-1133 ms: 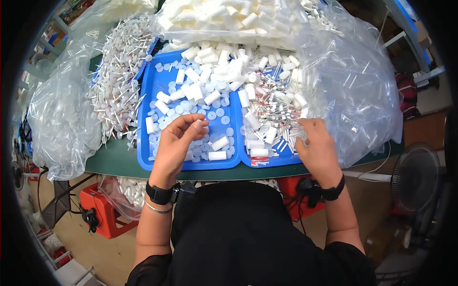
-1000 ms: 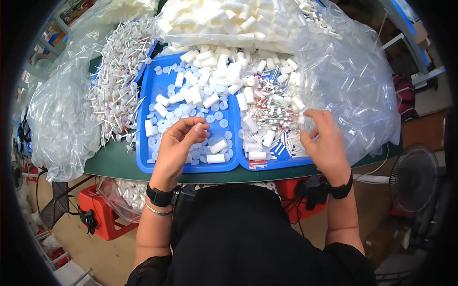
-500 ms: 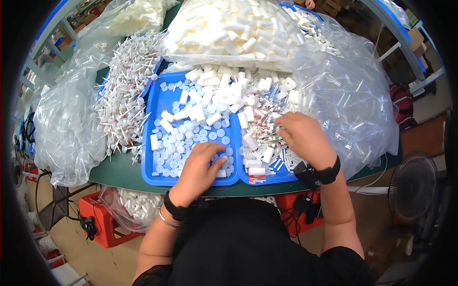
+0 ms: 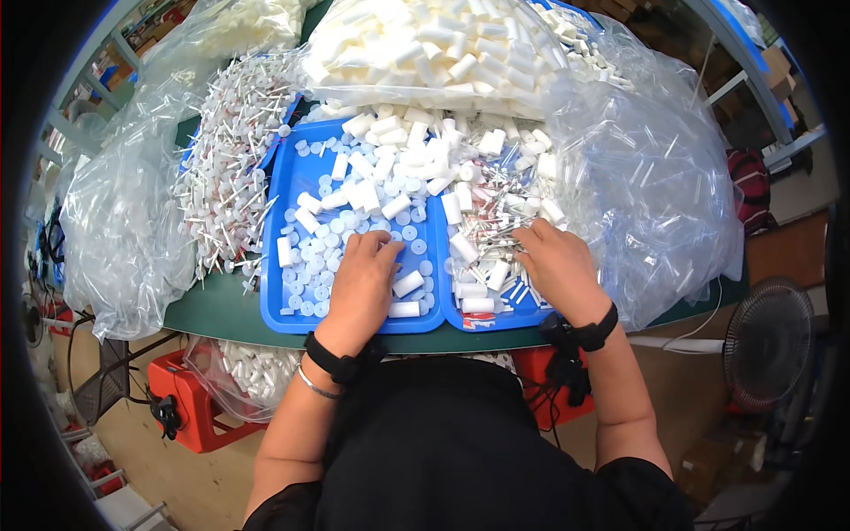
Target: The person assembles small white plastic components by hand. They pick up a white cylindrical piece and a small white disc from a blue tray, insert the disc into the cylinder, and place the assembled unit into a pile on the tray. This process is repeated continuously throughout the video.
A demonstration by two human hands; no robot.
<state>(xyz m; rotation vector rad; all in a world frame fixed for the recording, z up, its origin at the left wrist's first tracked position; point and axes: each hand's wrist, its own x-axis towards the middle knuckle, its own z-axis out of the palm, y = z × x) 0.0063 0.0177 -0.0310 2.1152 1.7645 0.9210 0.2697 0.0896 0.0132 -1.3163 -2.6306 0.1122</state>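
My left hand (image 4: 357,285) reaches into the left blue tray (image 4: 274,265), its bent fingertips and thumb drawn close together over translucent white plastic discs (image 4: 336,228). Whatever sits between those fingertips is too small to make out. White foam-like cylinders (image 4: 396,206) lie among the discs and are heaped at the tray's far end. Over the right blue tray (image 4: 522,317), my right hand (image 4: 564,273) has its thumb and fingers pinched at the edge of a pile of thin metal-and-white pins (image 4: 498,208). What it pinches is hidden.
A large clear bag of white cylinders (image 4: 434,49) stands behind the trays. On the left are a heap of white-headed pin assemblies (image 4: 226,164) and a clear plastic bag (image 4: 128,239); another clear bag (image 4: 642,190) bulges on the right. Beyond the table's right edge stands a fan (image 4: 768,345).
My left hand has moved farther into the left tray, and its spread thumb and fingers have drawn together. My right hand has shifted slightly nearer to me and stays by the pins.
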